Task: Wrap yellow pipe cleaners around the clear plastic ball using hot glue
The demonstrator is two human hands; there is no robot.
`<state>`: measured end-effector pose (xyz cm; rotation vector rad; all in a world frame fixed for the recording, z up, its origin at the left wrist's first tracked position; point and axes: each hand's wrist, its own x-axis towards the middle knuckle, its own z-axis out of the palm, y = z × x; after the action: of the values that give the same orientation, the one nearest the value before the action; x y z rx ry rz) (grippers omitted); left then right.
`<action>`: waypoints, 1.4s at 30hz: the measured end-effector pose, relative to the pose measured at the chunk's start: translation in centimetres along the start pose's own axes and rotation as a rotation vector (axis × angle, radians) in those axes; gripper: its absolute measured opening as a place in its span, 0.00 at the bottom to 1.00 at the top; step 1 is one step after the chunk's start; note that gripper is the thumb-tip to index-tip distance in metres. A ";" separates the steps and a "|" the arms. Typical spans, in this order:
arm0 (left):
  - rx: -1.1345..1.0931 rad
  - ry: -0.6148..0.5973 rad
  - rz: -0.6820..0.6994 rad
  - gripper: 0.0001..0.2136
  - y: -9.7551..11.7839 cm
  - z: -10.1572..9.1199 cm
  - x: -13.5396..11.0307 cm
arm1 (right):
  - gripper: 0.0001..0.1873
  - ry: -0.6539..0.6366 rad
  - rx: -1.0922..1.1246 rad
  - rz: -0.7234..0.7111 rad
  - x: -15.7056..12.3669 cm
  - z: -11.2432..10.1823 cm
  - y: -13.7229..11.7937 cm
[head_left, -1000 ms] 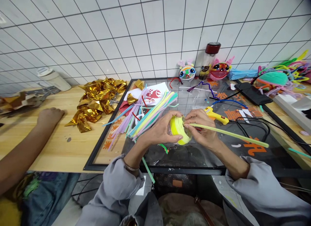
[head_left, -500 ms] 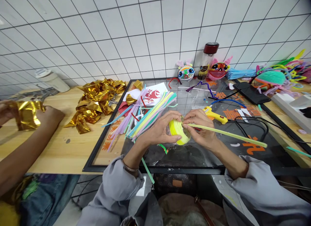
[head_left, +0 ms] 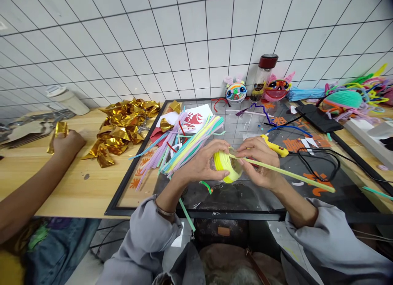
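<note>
My left hand (head_left: pixel 208 162) is wrapped round a small clear, rounded container (head_left: pixel 237 170) whose near side is covered in wound yellow pipe cleaner (head_left: pixel 223 166). Between the thumb and fingers of my right hand (head_left: pixel 259 161) is a pale yellow pipe cleaner (head_left: pixel 294 175). One end of it meets the container's top, and the long free end points out to the right. A yellow glue gun (head_left: pixel 276 147) lies just behind my right hand. A bundle of pastel pipe cleaners (head_left: pixel 192 148) rests left of my left hand.
At the left, a co-worker's hand (head_left: pixel 68 142) holds gold foil near a gold foil heap (head_left: pixel 123 129). Along the wall stand two decorated animal heads (head_left: pixel 236 90) and a bottle (head_left: pixel 260 78). A black phone (head_left: pixel 319 117) and a cable (head_left: pixel 322 162) lie right.
My right hand has shifted slightly right and down along the pale yellow pipe cleaner. My left hand stays round the container. The co-worker's gold foil looks more folded, and one of their hands has left view.
</note>
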<state>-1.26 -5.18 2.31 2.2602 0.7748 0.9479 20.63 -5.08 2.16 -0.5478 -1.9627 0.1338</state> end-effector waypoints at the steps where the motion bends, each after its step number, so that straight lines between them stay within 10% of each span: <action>1: -0.002 0.000 0.000 0.20 0.0 0.0 0.0 | 0.03 -0.005 0.007 0.004 0.0 0.0 0.0; 13: -0.013 -0.004 -0.004 0.19 -0.2 -0.1 0.0 | 0.01 -0.018 0.032 0.004 -0.5 0.7 0.4; 23: 0.057 0.003 0.034 0.19 -0.5 -0.1 -0.3 | 0.44 -0.328 0.174 0.321 -0.6 -0.2 1.8; 42: 0.034 -0.002 -0.001 0.19 -0.3 -0.2 -0.2 | 0.32 -0.324 0.251 0.295 -1.2 0.2 1.8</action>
<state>-1.60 -5.10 2.15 2.2895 0.7975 0.9379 21.49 -3.94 0.51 -0.6782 -2.1225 0.6820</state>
